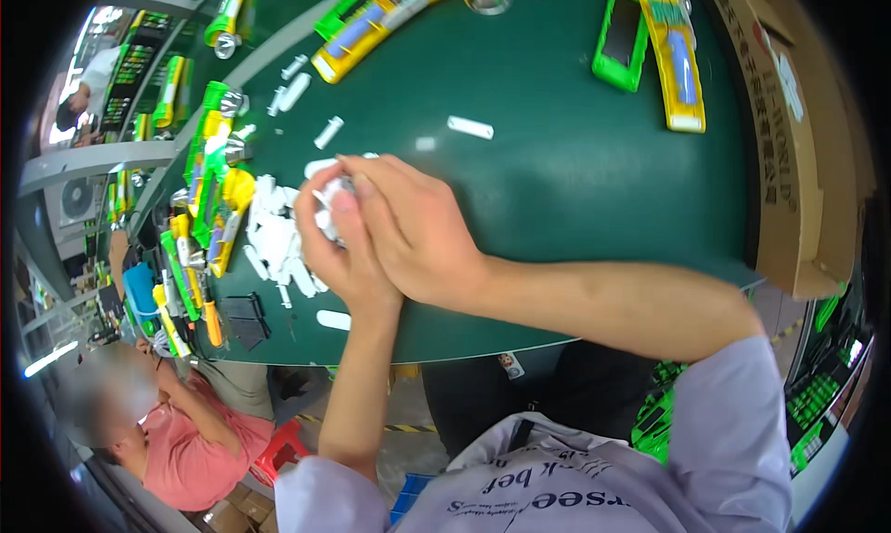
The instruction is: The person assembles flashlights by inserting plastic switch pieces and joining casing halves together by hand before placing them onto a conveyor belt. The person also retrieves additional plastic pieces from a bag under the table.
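Note:
My left hand (327,255) is curled up around a few small white plastic pieces (327,219), partly showing between its thumb and fingers. Pressed against it from the right is my right hand (422,219), its fingers closed and bent over the same spot; what lies under them is hidden. Just left of my hands, a heap of white plastic pieces (269,231) lies on the dark green table (575,199). Loose white strips are scattered around it, one (471,127) beyond my right hand and another (334,320) near the table's front edge.
Yellow-and-green flashlight housings (227,213) line the left side. More open housings lie at the far edge (376,27) and far right (677,60). A cardboard box (784,162) borders the right side. A person in a pink shirt (209,440) sits at the lower left.

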`<state>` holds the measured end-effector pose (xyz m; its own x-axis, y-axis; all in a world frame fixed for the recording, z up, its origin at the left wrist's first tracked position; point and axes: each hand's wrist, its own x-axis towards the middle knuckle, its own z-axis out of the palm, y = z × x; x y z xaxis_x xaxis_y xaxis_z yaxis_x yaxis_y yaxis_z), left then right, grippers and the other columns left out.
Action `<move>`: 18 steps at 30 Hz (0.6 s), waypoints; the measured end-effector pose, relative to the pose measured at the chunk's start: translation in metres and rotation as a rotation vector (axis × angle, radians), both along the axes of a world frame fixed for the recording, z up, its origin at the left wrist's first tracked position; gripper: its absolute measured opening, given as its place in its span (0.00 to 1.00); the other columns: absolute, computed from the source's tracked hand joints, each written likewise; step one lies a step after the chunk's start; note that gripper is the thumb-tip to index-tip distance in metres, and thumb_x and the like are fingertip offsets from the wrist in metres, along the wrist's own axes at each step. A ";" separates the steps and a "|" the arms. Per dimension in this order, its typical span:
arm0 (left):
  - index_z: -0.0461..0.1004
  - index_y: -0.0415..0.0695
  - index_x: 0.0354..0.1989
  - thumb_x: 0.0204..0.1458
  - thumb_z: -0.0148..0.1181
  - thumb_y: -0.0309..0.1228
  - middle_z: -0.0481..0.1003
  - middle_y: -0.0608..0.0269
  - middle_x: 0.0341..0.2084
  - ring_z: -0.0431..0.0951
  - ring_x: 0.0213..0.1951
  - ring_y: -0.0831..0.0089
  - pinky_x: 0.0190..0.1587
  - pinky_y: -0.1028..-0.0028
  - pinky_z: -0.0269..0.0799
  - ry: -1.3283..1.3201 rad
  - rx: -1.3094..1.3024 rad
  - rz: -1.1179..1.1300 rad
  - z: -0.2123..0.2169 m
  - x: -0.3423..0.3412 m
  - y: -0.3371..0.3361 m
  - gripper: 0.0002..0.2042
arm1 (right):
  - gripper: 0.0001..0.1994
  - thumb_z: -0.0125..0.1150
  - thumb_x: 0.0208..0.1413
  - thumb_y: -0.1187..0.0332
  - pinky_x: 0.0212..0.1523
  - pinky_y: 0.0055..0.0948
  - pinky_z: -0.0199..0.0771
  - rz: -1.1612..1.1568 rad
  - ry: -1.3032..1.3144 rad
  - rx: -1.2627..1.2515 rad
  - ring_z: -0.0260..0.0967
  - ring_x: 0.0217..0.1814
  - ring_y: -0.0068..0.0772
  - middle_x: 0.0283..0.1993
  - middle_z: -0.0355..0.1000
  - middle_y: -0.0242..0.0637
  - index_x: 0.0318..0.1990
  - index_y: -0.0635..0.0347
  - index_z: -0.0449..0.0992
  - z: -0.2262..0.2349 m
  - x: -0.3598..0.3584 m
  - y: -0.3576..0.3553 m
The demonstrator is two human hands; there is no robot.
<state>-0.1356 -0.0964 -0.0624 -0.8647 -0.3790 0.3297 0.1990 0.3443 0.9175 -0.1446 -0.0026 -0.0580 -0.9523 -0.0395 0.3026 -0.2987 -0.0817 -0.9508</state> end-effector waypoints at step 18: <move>0.77 0.42 0.45 0.53 0.61 0.39 0.76 0.53 0.45 0.76 0.44 0.55 0.41 0.60 0.72 0.173 -0.637 0.084 0.001 0.009 -0.002 0.15 | 0.11 0.50 0.59 0.72 0.35 0.32 0.73 -0.546 -0.025 0.130 0.74 0.30 0.36 0.31 0.76 0.47 0.33 0.69 0.77 -0.005 0.006 -0.009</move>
